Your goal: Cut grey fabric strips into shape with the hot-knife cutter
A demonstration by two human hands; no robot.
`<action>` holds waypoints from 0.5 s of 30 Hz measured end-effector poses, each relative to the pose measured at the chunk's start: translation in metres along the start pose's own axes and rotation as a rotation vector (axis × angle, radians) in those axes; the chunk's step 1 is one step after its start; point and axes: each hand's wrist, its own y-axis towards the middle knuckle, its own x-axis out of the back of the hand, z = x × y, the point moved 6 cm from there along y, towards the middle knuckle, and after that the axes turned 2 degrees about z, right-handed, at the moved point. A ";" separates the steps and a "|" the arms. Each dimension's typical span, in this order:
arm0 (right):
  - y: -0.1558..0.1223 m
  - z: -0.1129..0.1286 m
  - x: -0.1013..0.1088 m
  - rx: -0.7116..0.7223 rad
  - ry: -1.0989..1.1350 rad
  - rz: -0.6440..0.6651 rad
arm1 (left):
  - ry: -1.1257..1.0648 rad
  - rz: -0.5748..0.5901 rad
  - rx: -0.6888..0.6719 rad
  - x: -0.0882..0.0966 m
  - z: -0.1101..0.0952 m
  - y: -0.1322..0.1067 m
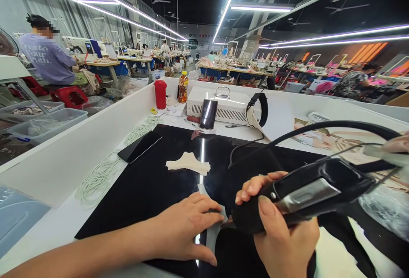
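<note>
My right hand [281,227] is closed round the black handle of a corded hand tool [306,190] with a metal plate on its side. Its dark padded tip touches the black glossy work surface [143,184]. A thick black cable [319,126] arcs away from the tool to the right. My left hand [188,227] lies flat with fingers stretched out on the black surface, just left of the tool's tip, pressing near a pale strip. A cream-coloured cut fabric piece [188,163] lies farther back on the black surface.
A white-walled bench [96,137] holds a black phone [139,146], white elastic rings [96,180], a red cup [160,94], a drink bottle [183,87], a white machine [220,107] with a second phone [208,114] leaning on it. A seated person [47,56] works at the far left.
</note>
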 end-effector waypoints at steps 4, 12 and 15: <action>-0.007 -0.002 0.000 -0.014 0.042 0.042 | 0.018 -0.003 -0.006 -0.002 0.002 0.000; -0.012 -0.003 -0.002 -0.053 0.008 0.053 | 0.016 -0.012 -0.015 -0.002 0.002 -0.001; -0.017 0.000 -0.001 -0.039 0.032 0.067 | 0.030 -0.002 -0.011 -0.002 0.001 -0.001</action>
